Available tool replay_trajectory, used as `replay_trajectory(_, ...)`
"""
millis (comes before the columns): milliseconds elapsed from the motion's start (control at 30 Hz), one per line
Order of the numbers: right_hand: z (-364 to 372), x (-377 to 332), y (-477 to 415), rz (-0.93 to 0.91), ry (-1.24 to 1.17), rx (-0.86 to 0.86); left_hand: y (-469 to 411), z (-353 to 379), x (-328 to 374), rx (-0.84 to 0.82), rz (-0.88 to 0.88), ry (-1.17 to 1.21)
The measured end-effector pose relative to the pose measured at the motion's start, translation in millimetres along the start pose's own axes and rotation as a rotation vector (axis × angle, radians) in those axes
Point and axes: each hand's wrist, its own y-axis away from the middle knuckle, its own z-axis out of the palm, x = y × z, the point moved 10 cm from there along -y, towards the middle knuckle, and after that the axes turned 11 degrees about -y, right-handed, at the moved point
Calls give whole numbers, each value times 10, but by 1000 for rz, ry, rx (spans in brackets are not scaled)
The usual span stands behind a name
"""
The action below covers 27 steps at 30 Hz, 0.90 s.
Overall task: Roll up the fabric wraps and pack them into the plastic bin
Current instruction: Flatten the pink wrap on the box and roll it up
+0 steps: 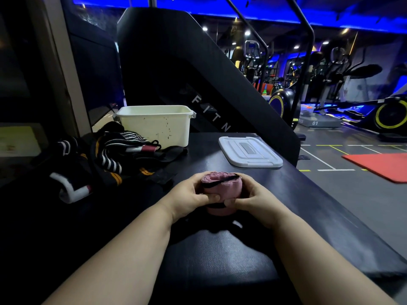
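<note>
Gripping a rolled pink fabric wrap with a black strap across its top (222, 188) between the left hand (189, 195) and the right hand (254, 200). Curling the fingers (198, 182) round both sides of the roll, thumbs pressed against its near face. Holding it upright, low over a black textured bench (220, 249); cannot tell whether touching. Further left on the bench, passing a loose unrolled heap of black fabric wraps with white and orange stripes (105, 157). Right of centre, well apart from the roll, finding a flat white plastic lid (250, 151). Behind the heap and touching it, reaching an open cream rectangular plastic bin (156, 126), upright, inside hidden. Beyond, seeing a black stair machine (176, 62).
</note>
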Motion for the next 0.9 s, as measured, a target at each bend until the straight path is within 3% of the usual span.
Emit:
replay_trajectory(467, -178, -83, 101, 75, 273, -51, -31, 249, 56, -65, 1, -87)
replay_trajectory(900, -1315, -107, 277, 64, 318, 140, -644, 1110, 369, -84, 38, -232)
